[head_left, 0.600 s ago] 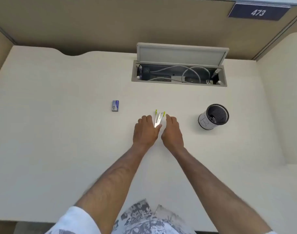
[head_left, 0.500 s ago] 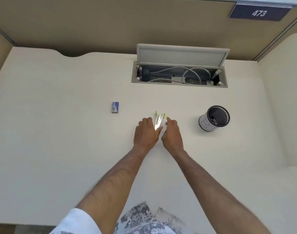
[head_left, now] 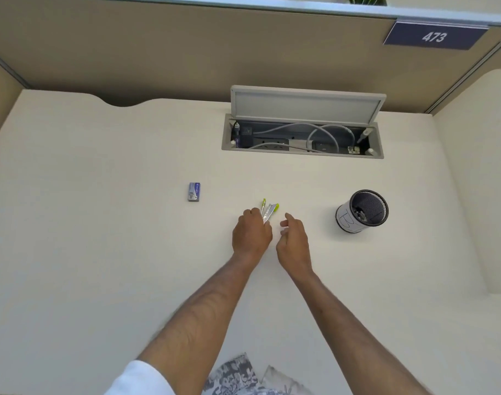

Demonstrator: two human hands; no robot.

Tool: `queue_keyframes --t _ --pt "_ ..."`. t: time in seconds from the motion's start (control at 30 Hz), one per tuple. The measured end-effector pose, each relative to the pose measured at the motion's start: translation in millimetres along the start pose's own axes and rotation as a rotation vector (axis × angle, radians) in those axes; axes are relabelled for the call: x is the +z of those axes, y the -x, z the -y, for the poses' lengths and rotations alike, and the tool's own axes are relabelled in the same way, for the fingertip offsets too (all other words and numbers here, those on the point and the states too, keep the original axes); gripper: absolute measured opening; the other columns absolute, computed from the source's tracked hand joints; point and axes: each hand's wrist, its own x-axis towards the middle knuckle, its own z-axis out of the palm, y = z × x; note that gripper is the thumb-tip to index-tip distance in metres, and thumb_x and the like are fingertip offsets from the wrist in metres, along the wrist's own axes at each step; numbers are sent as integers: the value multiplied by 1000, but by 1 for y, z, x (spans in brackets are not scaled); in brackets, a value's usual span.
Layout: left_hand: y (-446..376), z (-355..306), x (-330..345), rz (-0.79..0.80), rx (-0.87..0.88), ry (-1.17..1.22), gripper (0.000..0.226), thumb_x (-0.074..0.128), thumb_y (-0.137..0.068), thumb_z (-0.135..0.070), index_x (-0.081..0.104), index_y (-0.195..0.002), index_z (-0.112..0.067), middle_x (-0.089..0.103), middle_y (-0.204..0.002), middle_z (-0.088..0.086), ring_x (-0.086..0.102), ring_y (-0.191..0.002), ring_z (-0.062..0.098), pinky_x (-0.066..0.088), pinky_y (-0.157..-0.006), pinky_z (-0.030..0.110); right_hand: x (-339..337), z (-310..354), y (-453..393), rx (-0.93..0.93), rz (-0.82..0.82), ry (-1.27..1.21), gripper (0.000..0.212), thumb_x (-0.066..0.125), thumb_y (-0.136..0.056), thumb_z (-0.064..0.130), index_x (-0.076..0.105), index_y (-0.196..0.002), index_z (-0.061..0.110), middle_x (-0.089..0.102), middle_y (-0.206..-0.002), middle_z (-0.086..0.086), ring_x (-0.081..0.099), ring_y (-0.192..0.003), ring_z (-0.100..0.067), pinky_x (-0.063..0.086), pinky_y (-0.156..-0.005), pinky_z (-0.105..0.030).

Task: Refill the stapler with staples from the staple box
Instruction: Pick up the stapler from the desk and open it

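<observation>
A small stapler (head_left: 269,211) with a silver body and lime-green tips lies hinged open on the cream desk (head_left: 101,252). My left hand (head_left: 250,234) grips its near end with curled fingers. My right hand (head_left: 293,240) hovers just to the right of the stapler, fingers loosely bent, touching nothing. The blue staple box (head_left: 194,191) lies shut on the desk, well to the left of both hands.
A black mesh pen cup (head_left: 361,210) stands to the right of my right hand. At the back of the desk a cable tray (head_left: 302,138) sits with its grey lid raised. Partition walls enclose the desk at the back and sides.
My right hand has let go of the stapler and drawn away to the right. My left hand keeps its hold on it. The staple box has not moved.
</observation>
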Motion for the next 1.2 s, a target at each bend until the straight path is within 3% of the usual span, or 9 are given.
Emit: queue_keyframes --t 0.13,0.4,0.53,0.63,0.8,0.87,0.93,1.03,1.2 --pt "10 7 -5 30 -127 382 24 66 -99 -28 67 -96 -4 74 -94 10 69 -87 31 52 -70 37 -4 5 7 -12 -54 -95 46 35 -102 1 45 -146 7 59 -128 -6 62 -110 -23 44 -91 -28" --pt "67 21 -37 111 -202 1001 20 57 -108 -15 74 -107 -4 71 -85 7 68 -71 17 61 -64 24 -21 34 32 140 16 -353 37 44 -107 22 53 -142 13 67 -126 -2 64 -114 -22 52 -101 -42" --pt "102 21 -63 116 -162 1054 30 47 -112 -15 75 -112 -3 71 -86 6 68 -68 8 61 -67 23 -38 54 46 177 192 -592 25 53 -106 29 69 -120 18 74 -110 -2 62 -81 -10 51 -66 -25" --pt "126 21 -81 117 -120 1103 32 45 -113 -12 74 -110 -2 71 -85 4 68 -67 6 61 -68 24 -48 66 58 158 300 -786 26 61 -102 31 73 -114 11 67 -90 0 53 -72 -10 44 -59 -22" --pt "149 15 -109 97 45 1088 23 50 -111 -12 72 -110 -17 80 -87 -5 74 -74 15 62 -71 29 -59 86 75 99 379 -955 18 64 -99 28 69 -104 11 62 -79 3 48 -64 -14 40 -58 -25" --pt "153 13 -118 71 73 1064 17 59 -105 -31 67 -116 -20 82 -94 -1 78 -81 20 63 -72 34 -63 93 80 74 411 -969 19 64 -98 29 69 -102 11 61 -81 0 50 -64 -14 41 -57 -25" --pt "155 11 -126 -10 124 965 34 63 -96 -47 57 -125 -28 79 -94 -5 77 -79 17 64 -71 36 -67 99 85 55 433 -964 22 63 -98 31 69 -103 10 59 -84 -5 49 -66 -17 40 -57 -25" --pt "151 11 -138 -156 283 779 46 63 -99 -38 45 -141 -46 69 -96 -14 73 -71 13 61 -62 26 -72 105 89 55 437 -925 28 63 -98 34 69 -106 9 59 -87 -4 51 -70 -18 39 -59 -27" --pt "149 11 -143 -74 339 778 45 60 -102 -27 53 -144 -40 69 -88 2 71 -70 30 62 -63 50 -72 109 95 82 484 -930 31 62 -100 37 68 -108 8 61 -96 -13 58 -83 -28 42 -71 -40"
